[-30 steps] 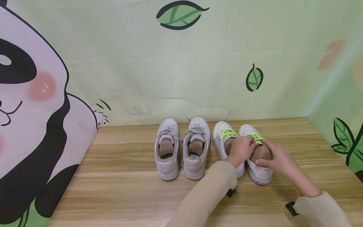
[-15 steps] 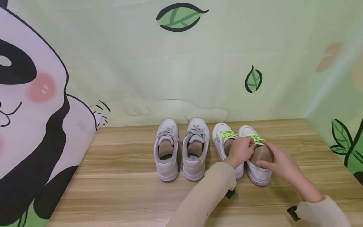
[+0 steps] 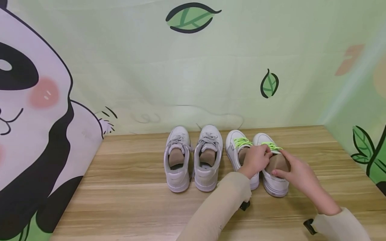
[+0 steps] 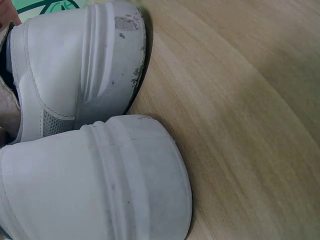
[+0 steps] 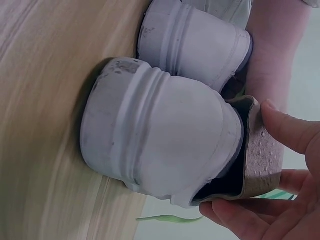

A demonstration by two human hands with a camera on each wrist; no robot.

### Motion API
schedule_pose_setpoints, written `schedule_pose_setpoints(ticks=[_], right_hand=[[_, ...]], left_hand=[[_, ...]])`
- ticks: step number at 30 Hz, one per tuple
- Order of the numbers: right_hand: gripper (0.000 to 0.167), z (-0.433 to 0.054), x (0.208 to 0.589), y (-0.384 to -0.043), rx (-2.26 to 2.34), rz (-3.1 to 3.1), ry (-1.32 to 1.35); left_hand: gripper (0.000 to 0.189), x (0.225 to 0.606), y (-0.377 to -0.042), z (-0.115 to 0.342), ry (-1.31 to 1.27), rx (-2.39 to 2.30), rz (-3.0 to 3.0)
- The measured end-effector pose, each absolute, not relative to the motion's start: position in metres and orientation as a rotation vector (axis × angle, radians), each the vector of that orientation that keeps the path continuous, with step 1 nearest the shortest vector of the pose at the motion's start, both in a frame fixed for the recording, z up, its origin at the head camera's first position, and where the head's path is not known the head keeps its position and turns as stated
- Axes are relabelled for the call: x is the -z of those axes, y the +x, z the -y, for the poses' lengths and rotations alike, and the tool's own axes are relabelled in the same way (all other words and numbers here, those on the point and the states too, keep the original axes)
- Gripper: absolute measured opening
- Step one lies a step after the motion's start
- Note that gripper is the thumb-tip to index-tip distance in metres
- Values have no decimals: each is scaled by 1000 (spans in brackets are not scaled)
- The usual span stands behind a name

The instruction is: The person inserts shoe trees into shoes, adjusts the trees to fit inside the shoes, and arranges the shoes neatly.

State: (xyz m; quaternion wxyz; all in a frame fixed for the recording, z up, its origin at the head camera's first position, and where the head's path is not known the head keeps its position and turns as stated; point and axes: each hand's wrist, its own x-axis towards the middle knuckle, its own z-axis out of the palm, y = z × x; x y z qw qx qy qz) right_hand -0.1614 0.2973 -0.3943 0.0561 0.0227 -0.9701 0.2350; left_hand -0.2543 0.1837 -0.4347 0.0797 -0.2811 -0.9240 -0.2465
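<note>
The rightmost white sneaker (image 3: 275,189), laced in neon green, has a brown shoe insert (image 3: 278,163) in its opening. My right hand (image 3: 300,170) grips that insert between thumb and fingers. In the right wrist view the insert (image 5: 264,160) is a hollow, stiff-looking shell standing out above the heel collar. My left hand (image 3: 256,160) reaches across the neighbouring green-laced sneaker (image 3: 231,149); its curled fingers pinch at the rightmost shoe's tongue, the fingertips partly hidden. Heels of both green-laced sneakers fill much of the left wrist view, the nearer heel (image 4: 60,185) plain and the farther heel (image 4: 65,60) scuffed.
To the left stand two more white sneakers, one outer (image 3: 178,179) and one inner (image 3: 206,179), with grey laces and brown inserts inside. All stand on a wood-grain surface (image 3: 135,207). Behind hangs a green backdrop (image 3: 135,67) with leaves and a panda.
</note>
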Motion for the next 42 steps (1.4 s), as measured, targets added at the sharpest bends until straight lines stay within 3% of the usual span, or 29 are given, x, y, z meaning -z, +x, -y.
schedule_pose_setpoints(ticks=[42], right_hand=[[73, -290, 398, -168, -713, 2958, -27]], left_hand=[[10, 432, -252, -183, -835, 712, 2806]])
